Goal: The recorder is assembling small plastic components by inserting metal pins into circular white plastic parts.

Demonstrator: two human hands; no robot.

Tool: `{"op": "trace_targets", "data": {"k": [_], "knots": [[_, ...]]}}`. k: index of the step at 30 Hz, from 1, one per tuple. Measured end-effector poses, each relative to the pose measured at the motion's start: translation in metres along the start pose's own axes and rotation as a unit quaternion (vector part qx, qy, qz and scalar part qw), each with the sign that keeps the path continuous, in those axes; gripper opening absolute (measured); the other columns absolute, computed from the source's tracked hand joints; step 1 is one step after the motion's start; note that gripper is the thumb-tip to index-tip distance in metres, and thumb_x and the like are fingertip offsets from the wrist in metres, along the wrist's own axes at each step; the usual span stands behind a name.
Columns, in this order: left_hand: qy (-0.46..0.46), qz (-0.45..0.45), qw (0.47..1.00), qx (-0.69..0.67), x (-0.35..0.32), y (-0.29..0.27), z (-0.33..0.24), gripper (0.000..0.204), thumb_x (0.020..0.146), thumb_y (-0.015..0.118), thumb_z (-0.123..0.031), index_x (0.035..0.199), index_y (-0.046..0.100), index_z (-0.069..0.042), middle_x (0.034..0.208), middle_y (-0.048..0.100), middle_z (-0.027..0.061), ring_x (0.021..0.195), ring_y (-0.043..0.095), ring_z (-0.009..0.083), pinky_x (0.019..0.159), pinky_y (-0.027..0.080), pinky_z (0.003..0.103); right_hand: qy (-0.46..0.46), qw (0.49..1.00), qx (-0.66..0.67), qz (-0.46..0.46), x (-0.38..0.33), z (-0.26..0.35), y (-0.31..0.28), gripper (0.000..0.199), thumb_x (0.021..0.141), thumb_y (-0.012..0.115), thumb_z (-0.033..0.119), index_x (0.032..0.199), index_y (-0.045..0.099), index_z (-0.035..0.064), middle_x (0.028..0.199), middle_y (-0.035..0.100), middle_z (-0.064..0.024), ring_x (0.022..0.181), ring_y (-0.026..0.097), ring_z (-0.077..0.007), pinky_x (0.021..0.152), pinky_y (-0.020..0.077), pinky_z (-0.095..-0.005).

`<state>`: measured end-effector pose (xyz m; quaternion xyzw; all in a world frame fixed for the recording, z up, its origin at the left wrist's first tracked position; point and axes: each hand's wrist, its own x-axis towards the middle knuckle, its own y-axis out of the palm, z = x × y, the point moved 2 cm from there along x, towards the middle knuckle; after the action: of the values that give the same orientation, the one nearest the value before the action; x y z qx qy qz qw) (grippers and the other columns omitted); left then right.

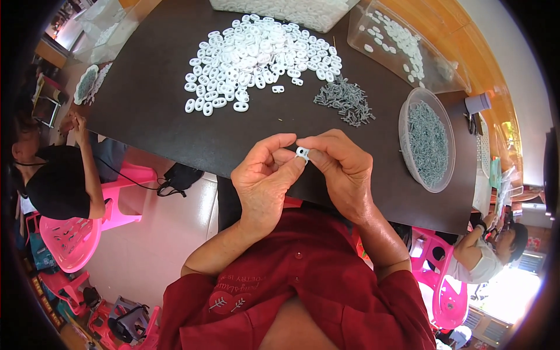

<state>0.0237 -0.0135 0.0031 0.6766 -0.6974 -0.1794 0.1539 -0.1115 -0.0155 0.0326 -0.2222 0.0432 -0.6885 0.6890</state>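
My left hand (265, 178) and my right hand (341, 166) meet over the near edge of a dark table (151, 111). Together their fingertips pinch one small white plastic clip (302, 153). Beyond the hands a big pile of the same white clips (256, 52) is spread on the table. A small heap of grey screws (345, 100) lies to the right of that pile. I cannot tell whether a screw sits in the held clip.
A round clear tub of grey screws (427, 140) stands at the right. A clear box with white clips (402, 46) sits behind it. A person in black sits on a pink chair (81, 227) at left; another person (490, 251) is at lower right.
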Motion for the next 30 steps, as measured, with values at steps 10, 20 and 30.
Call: {"op": "trace_targets", "data": {"k": [10, 20, 30], "knots": [[0.006, 0.006, 0.999, -0.034, 0.0, 0.0, 0.004, 0.029, 0.082, 0.064, 0.005, 0.11, 0.057, 0.005, 0.082, 0.064, 0.0074, 0.07, 0.058, 0.0107, 0.06, 0.047, 0.022, 0.021, 1.0, 0.015, 0.003, -0.005, 0.0, -0.005, 0.021, 0.082, 0.061, -0.004, 0.103, 0.063, 0.0015, 0.086, 0.058, -0.0037, 0.076, 0.052, -0.0082, 0.068, 0.0428, -0.0215], [-0.054, 0.003, 0.992, -0.111, 0.004, 0.006, -0.004, 0.027, 0.085, 0.06, 0.006, 0.112, 0.056, 0.007, 0.084, 0.065, 0.01, 0.074, 0.061, 0.0123, 0.067, 0.049, 0.023, -0.106, 0.992, -0.068, -0.034, -0.006, 0.004, -0.003, 0.035, 0.068, 0.07, -0.003, 0.102, 0.063, 0.0015, 0.088, 0.059, -0.0076, 0.074, 0.054, -0.0164, 0.062, 0.0458, -0.0272], [0.003, 0.045, 0.997, -0.068, -0.002, 0.007, -0.003, 0.024, 0.086, 0.061, 0.0, 0.109, 0.06, 0.007, 0.089, 0.064, 0.0074, 0.079, 0.058, 0.0105, 0.074, 0.048, 0.024, -0.072, 0.994, -0.024, -0.073, -0.012, 0.004, -0.005, 0.031, 0.066, 0.07, -0.001, 0.096, 0.065, 0.002, 0.082, 0.062, -0.0069, 0.069, 0.054, -0.0188, 0.06, 0.0459, -0.0305]]}}
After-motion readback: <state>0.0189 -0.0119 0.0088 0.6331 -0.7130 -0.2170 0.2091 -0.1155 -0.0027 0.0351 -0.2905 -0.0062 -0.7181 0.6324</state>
